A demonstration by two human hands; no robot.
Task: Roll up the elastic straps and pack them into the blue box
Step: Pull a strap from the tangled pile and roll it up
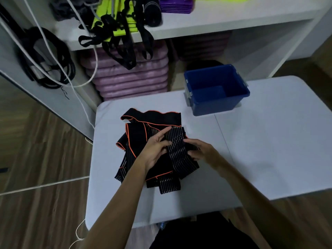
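**Q:** What are the person's hands doing?

**A:** Both work on one black ribbed elastic strap, lifted off the top of a loose pile of elastic straps edged in orange. The left hand grips the strap's left edge; its forefinger lies stretched out along the strap's far end while the other fingers curl under the edge. The right hand pinches the opposite edge, fingers curled round it. Holding both edges likely keeps the stretchy band flat and taut so a roll can start evenly.

**Q:** Where is everything else, relative to those fingers?

**A:** The pile spreads left of and beneath the left fingers, on a pale grey table. The blue box stands beyond the right fingertips, well apart, open-topped. No straps show inside it, so packing seems not yet begun.

**Q:** Is the strap rolled?

**A:** Not that can be seen; it looks flat between the hands.
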